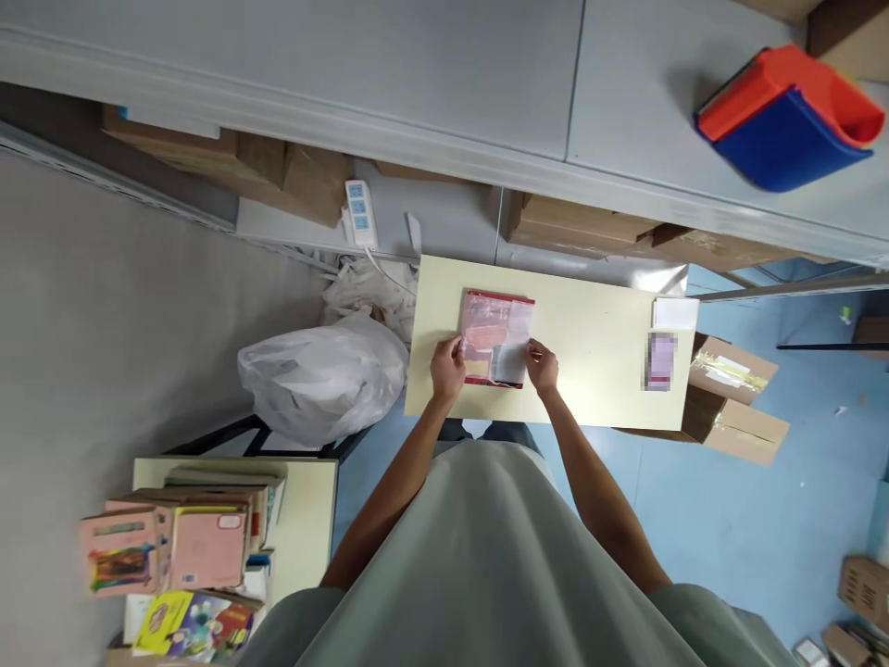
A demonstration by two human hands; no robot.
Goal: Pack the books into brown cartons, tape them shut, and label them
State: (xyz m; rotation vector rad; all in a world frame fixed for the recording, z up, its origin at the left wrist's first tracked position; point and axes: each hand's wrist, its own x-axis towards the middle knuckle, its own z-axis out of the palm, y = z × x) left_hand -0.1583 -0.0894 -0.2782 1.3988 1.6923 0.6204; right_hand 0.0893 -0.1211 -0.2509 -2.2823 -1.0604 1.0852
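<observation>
Fingers of the left hand [448,369] pinch the left edge of a plastic-wrapped book [496,338], while those of the right hand [543,367] grip its lower right corner. It lies flat near the left end of a pale table [597,371], close to that end's edge. Risk, as a judgement: the shiny wrap looks slippery, so an uneven pull could slide the book off that end toward the white bag [323,375] on the floor, or tear the wrap. Piled books [201,547] sit on a separate table to the left.
</observation>
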